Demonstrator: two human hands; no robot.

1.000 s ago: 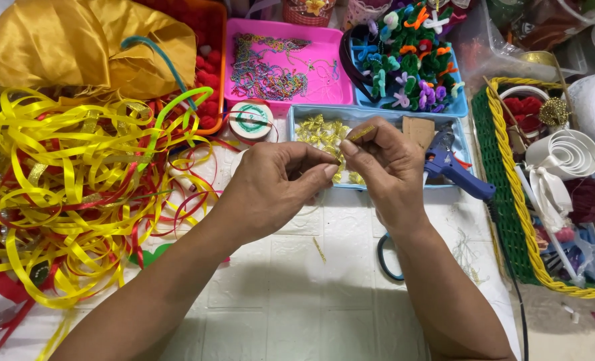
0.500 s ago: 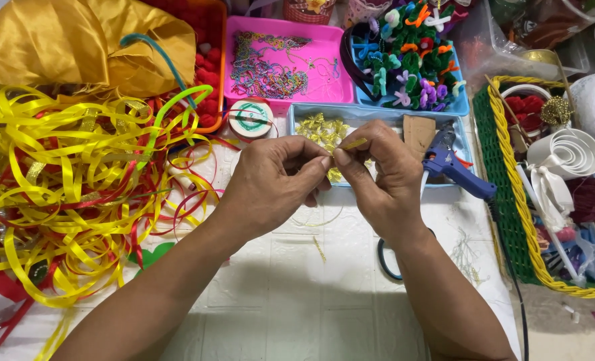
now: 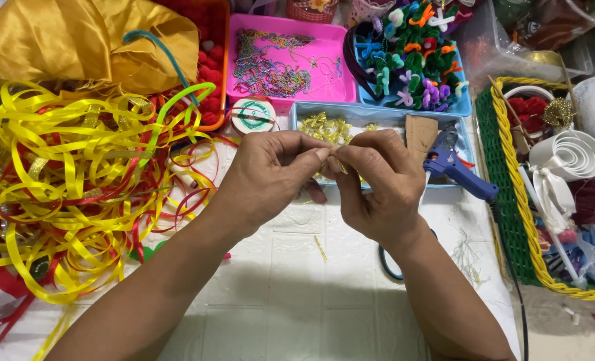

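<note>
The left hand (image 3: 271,177) and right hand (image 3: 378,184) meet fingertip to fingertip over the near edge of a pale blue tray (image 3: 297,113), pinching something tiny between them; the fingers hide it, so what it is cannot be told. Gold bits (image 3: 324,128) lie in that tray just behind the hands. A round spool (image 3: 253,113) with a green-and-white label sits to the left. A blue glue gun (image 3: 452,167) lies right. Yellow ribbon (image 3: 50,194) sprawls left, cut off by the frame.
</note>
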